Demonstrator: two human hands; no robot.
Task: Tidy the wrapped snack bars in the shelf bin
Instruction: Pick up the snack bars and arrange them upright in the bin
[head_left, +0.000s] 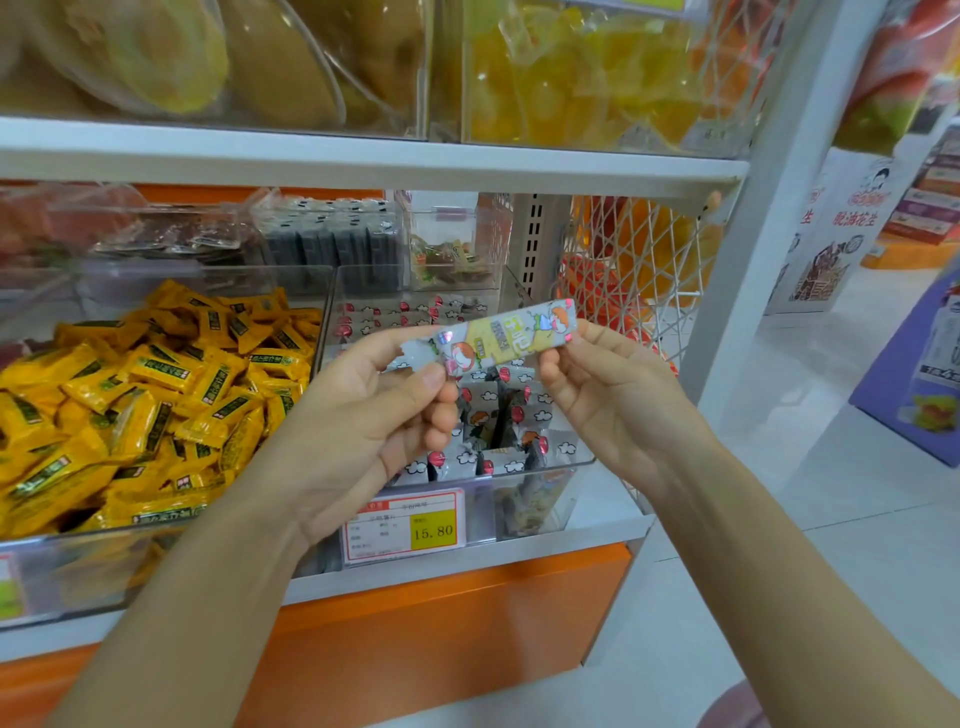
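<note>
I hold one wrapped snack bar (506, 335) above the clear shelf bin (545, 467), my left hand (358, 415) pinching its left end, my right hand (613, 395) pinching its right end, fingers clamped on the wrapper. Yellow candies (156, 395) fill the neighbouring bin.

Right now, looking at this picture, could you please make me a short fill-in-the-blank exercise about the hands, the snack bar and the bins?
1. The snack bar is held by ____ hands, the left hand and the right hand.
2. The bin below the bar has a price tag reading ____.
3. The bin to the left holds snacks in ____ wrappers.

Missing words: both; 15.80; yellow
</note>
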